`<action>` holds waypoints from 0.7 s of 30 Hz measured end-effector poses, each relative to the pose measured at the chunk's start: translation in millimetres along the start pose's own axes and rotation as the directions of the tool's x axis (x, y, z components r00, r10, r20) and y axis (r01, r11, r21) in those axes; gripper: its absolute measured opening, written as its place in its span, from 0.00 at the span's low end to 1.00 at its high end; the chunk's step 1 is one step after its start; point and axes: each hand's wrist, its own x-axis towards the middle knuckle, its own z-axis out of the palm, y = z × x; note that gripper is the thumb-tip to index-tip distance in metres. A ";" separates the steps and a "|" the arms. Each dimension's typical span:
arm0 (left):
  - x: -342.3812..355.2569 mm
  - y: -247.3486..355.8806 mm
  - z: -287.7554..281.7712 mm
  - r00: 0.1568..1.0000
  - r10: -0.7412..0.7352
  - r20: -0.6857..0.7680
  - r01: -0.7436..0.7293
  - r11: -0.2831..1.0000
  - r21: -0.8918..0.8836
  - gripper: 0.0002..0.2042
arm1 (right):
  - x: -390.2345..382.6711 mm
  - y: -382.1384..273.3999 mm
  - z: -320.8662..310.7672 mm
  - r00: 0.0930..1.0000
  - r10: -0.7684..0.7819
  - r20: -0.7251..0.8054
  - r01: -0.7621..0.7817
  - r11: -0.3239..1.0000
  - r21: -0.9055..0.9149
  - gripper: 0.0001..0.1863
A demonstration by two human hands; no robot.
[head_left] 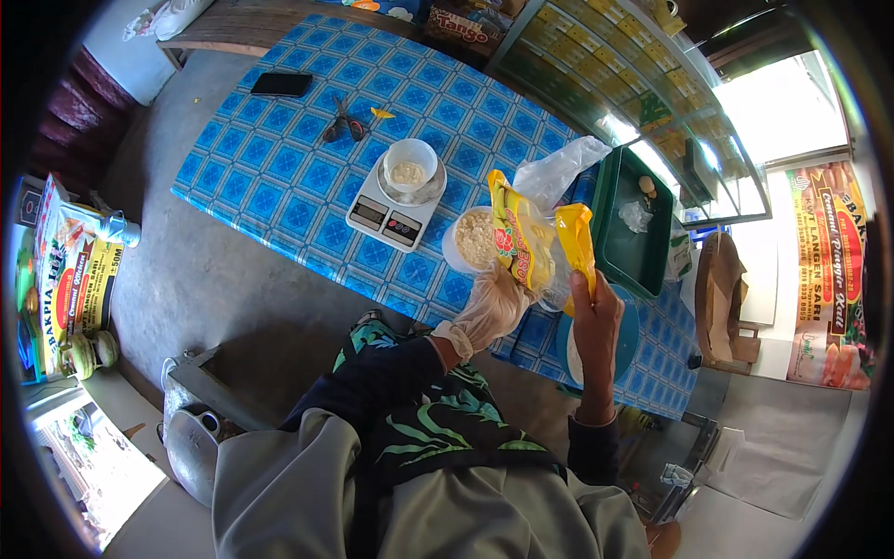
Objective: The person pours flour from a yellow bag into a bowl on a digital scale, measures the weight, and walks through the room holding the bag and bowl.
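Yellow bag (523,231): held above the table (270,200), overlapping the white tub's (453,252) right side in view.
Left hand (489,309): gloved, against the bag's lower part, forearm slanting up rightward; fingertips hidden, finger closure cannot be told.
Right hand (598,306): bare, upright; thumb and fingers pinch the bag's yellow edge.

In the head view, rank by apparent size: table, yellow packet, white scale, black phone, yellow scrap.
1. Table
2. Yellow packet and white scale: too close to rank, the packet being nearer the camera
3. Black phone
4. Yellow scrap
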 end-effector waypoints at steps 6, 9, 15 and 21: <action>9.7 4.5 -1.9 0.998 -0.001 -0.069 -0.006 0.995 -0.100 0.22 | -2.6 -8.1 -0.2 0.998 0.062 0.026 -0.064 0.992 0.104 0.14; 12.6 6.1 -8.1 0.984 -0.038 -0.175 0.009 0.987 -0.163 0.20 | -3.9 -15.4 -2.3 0.989 0.139 0.049 -0.146 0.975 0.166 0.14; 17.6 8.8 -23.0 0.965 -0.218 -0.147 0.146 0.909 -0.390 0.20 | -16.3 17.9 -9.7 0.999 0.007 -0.032 -0.010 0.996 -0.090 0.12; 20.7 14.4 -35.9 0.936 -0.320 -0.146 0.185 0.799 -0.572 0.17 | -23.5 19.2 -8.3 0.978 -0.151 -0.146 0.133 0.983 -0.125 0.09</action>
